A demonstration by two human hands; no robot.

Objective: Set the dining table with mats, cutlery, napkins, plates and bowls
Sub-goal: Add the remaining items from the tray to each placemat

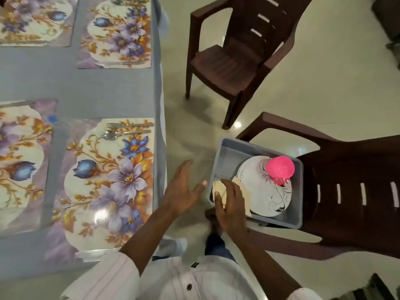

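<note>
Two hands: the left hand (184,191) is spread flat and holds nothing, over the gap between table (86,89) and tub. The right hand (231,204) has its fingers lying on the napkins; I can't tell if it grips them.
Napkins (219,186): a cream stack in the grey tub (229,148) at 1 o'clock, nearer the right hand.
Likely target: the near mat (108,180) at 10 o'clock, with fork (127,125) and spoon (121,133) on its far edge.
In the way: the tub wall, with plates (264,191) and pink bowl (280,166) crowding at 2 o'clock.
Seat: the tub sits on a brown chair (346,191).
</note>
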